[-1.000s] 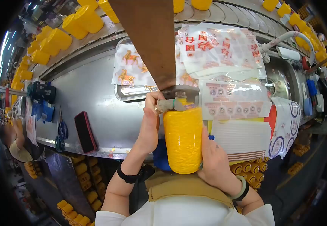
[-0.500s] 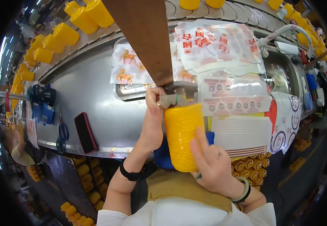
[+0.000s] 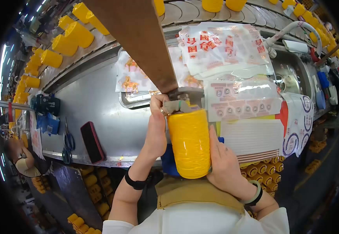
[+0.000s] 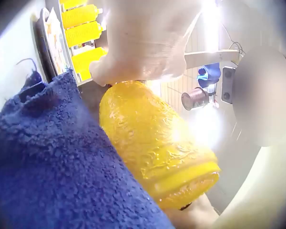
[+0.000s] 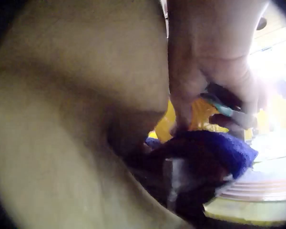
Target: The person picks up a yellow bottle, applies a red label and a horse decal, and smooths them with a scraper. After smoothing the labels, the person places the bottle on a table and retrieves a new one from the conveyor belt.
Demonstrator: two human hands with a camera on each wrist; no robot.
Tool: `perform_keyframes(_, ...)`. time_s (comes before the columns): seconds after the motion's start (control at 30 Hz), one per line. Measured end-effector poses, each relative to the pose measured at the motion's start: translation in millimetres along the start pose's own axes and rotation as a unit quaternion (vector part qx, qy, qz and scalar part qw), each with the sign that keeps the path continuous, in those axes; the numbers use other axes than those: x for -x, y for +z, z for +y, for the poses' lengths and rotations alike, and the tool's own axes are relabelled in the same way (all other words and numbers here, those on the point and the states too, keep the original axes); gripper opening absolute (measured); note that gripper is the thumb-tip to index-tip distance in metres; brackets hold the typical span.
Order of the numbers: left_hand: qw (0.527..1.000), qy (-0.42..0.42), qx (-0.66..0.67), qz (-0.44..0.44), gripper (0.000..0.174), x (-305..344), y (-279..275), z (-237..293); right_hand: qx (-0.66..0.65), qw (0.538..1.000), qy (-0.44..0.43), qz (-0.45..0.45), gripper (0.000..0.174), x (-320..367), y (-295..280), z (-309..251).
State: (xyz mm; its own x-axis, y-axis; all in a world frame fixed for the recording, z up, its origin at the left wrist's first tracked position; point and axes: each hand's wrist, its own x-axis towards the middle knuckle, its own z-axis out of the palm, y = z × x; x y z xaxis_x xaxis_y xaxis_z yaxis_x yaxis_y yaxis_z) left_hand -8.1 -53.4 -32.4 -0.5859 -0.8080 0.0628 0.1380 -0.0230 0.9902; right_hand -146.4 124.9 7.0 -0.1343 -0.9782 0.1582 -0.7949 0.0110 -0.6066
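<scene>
My left hand (image 3: 156,132) grips the far, neck end of a yellow bottle (image 3: 189,144) with a raised surface pattern. A grey wrap with a green band (image 3: 175,106) covers one of its fingers. Held on its side over my lap, the bottle points its base toward me. On the bottle's right side, my right hand (image 3: 226,167) holds the lower half, one digit straight along the wall and the others bending beneath it, as the right wrist view shows. A blue towel (image 4: 62,157) hangs beside the bottle; in the head view the bottle covers most of it.
A brown board (image 3: 134,43) slants down just beyond the bottle. Printed decal sheets (image 3: 239,97) lie right on the metal bench (image 3: 79,117), with a phone (image 3: 92,142) and scissors (image 3: 69,142) left. Yellow bottles (image 3: 79,34) line the conveyor behind.
Half a second ago my right fingers lay across the bottle's front; now they are back along its right side. The bottle has turned slightly. My left hand keeps its grip.
</scene>
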Motion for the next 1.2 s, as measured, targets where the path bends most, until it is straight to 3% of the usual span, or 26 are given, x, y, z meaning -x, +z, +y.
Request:
perform_keyframes(0.07,0.997,-0.051,0.054,-0.038,0.077,1.1,3.4,9.5,0.027,0.999,-0.043,-0.015,0.079,-1.8,-15.0,-10.8)
perform_keyframes(0.13,0.999,-0.023,0.032,-0.026,0.069,0.3,2.5,6.6,0.051,0.994,-0.089,-0.032,0.085,-2.2,-16.7,-12.1)
perform_keyframes(0.17,1.0,0.01,0.008,-0.017,0.061,0.0,0.9,6.4,0.03,0.997,-0.068,-0.001,0.082,-2.0,-12.4,-10.2)
perform_keyframes(0.23,1.0,0.016,-0.012,-0.01,0.063,0.7,-0.6,3.3,0.011,0.998,-0.051,0.033,0.08,-1.9,-4.7,-4.5)
perform_keyframes(0.33,1.0,0.02,-0.014,-0.006,0.066,-2.9,2.5,8.7,-0.028,0.999,0.019,-0.023,0.075,-3.7,-6.2,-1.1)
perform_keyframes(0.4,1.0,0.007,-0.002,-0.01,0.067,-0.4,2.7,8.0,0.068,0.994,-0.078,-0.022,0.083,-5.0,-18.5,-10.9)
perform_keyframes(0.5,1.0,-0.004,-0.002,-0.006,0.069,1.0,3.3,4.0,0.037,0.994,-0.104,-0.028,0.084,-2.9,-18.1,-12.7)
perform_keyframes(0.53,1.0,0.0,-0.004,-0.007,0.069,0.4,3.8,4.7,0.038,0.993,-0.104,-0.026,0.084,-2.8,-11.9,-9.4)
perform_keyframes(0.6,1.0,0.007,-0.004,-0.007,0.069,0.0,4.8,5.7,-0.042,0.999,0.027,0.019,0.08,-1.0,4.8,0.5)
perform_keyframes(0.73,1.0,0.002,0.014,-0.006,0.066,0.2,7.4,3.2,0.007,1.0,-0.017,-0.011,0.083,1.4,-9.6,-6.5)
perform_keyframes(0.8,1.0,-0.002,0.024,-0.001,0.065,1.6,7.6,0.4,0.056,0.992,-0.104,-0.043,0.094,-4.0,-21.3,-13.4)
perform_keyframes(0.9,0.999,0.018,0.023,-0.012,0.063,-0.8,5.9,0.7,-0.004,0.999,-0.028,0.034,0.102,-1.5,-3.6,-4.6)
perform_keyframes(1.03,1.0,0.007,0.017,0.002,0.063,-3.5,16.2,23.8,-0.042,0.999,0.021,-0.013,0.102,-1.4,-1.5,5.8)
perform_keyframes(1.1,0.999,-0.018,0.033,0.008,0.064,-1.1,14.4,22.9,0.05,0.998,-0.037,-0.029,0.084,-3.1,-17.5,-8.4)
perform_keyframes(1.13,1.0,-0.002,-0.002,0.002,0.065,-0.8,6.9,13.8,0.054,0.995,-0.076,-0.017,0.084,-3.6,-20.9,-12.4)
perform_keyframes(1.2,0.999,0.004,-0.032,0.007,0.069,0.7,1.4,3.7,0.036,0.997,-0.069,0.008,0.084,-1.3,-11.5,-9.3)
